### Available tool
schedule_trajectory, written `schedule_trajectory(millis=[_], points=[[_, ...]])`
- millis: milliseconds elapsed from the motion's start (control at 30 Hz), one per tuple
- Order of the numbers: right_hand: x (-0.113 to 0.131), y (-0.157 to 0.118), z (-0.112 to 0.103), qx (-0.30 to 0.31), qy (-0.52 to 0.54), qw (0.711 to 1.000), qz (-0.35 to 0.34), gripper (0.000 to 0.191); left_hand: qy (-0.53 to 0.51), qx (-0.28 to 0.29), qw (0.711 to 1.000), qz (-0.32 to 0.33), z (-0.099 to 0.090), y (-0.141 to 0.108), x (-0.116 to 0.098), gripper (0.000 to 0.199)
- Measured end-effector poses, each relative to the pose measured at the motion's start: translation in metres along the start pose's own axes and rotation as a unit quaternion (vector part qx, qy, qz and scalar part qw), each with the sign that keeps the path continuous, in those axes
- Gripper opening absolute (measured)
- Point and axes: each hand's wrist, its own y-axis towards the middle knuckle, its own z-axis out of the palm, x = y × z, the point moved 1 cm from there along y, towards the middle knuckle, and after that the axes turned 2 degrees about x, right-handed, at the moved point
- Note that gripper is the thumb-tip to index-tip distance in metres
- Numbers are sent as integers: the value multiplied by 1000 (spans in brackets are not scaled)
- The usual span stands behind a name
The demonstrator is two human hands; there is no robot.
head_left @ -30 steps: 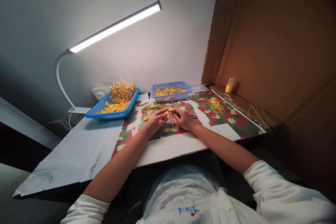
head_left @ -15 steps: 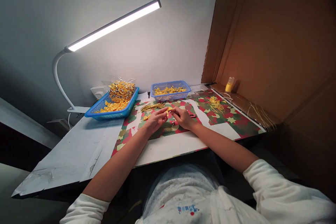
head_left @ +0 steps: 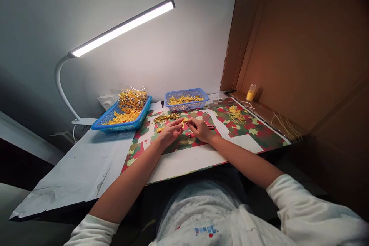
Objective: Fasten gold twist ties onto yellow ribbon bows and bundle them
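Observation:
Above the patterned sheet, my left hand (head_left: pixel 170 133) and my right hand (head_left: pixel 200 129) meet, both closed on one small yellow ribbon piece (head_left: pixel 185 121). The fingertips partly cover it. Under my hands lies a small shiny item (head_left: pixel 189 135), too small to name. Another yellow piece (head_left: pixel 160 129) is beside my left fingers. Behind my left hand is a bundle of gold-yellow cords (head_left: pixel 166 117). A reddish tool handle (head_left: pixel 211 127) shows just past my right hand.
A blue basket (head_left: pixel 115 127) of yellow pieces and wrapped bundles stands left. Behind, a second basket (head_left: pixel 186 106) holds corded yellow pieces. More corded pieces (head_left: pixel 236 114) lie right. A lamp (head_left: pixel 122 27) hangs above; a cardboard wall (head_left: pixel 300 46) and small bottle (head_left: pixel 251 92) are at right.
The view has shifted slightly. My fingers still hold the yellow piece, with almost no visible change in their pose.

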Motion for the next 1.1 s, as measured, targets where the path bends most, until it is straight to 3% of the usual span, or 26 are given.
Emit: schedule_trajectory(millis=[533, 800, 1100], points=[[2, 1, 1, 0, -13, 1000, 13, 17, 15, 3, 1000, -17, 0, 2, 5, 31], [1, 1, 1, 0, 8, 1000, 17, 17, -6, -32, 999, 1, 2, 2, 2, 29], [1, 0, 0, 1, -4, 1000, 25, 18, -27, -24, 999, 16, -1, 3, 4, 27]])
